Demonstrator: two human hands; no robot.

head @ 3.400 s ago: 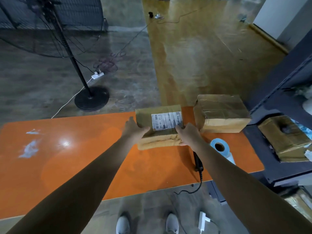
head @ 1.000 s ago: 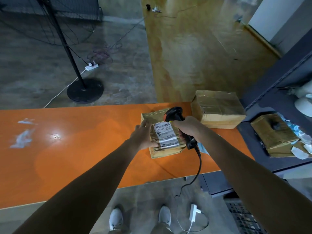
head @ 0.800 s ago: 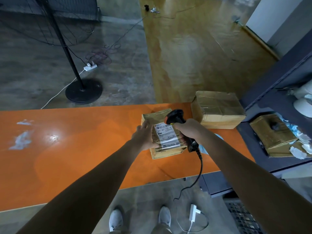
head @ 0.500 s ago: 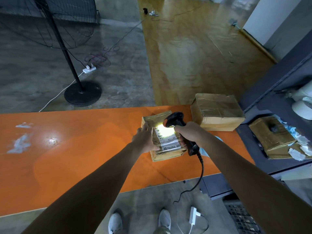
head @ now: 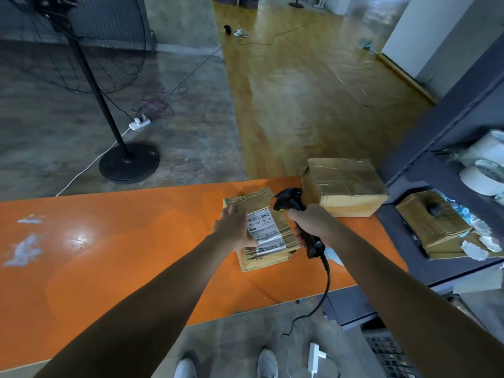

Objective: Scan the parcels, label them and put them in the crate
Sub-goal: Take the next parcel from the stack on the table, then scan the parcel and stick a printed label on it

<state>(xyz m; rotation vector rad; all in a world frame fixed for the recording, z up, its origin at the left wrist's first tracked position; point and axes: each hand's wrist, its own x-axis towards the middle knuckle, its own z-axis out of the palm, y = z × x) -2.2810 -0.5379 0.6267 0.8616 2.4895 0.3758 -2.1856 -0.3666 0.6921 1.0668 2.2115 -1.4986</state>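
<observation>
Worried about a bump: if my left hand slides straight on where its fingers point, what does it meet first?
Probably nothing: the left hand lies flat on the labelled parcel, fingers towards the far edge of the table. The scanner sits right of that line; depth unclear.

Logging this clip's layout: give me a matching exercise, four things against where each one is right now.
Things: 1 labelled brown taped parcel; 2 black handheld barcode scanner; 3 larger brown taped parcel; 4 black pedestal fan.
Places: A on the floor beyond the orange table; B gripped by the right hand; C under the left hand's flat fingers; D far right corner of the table, untouched.
Pairs: 1-C; 2-B; 3-D; 4-A.
</observation>
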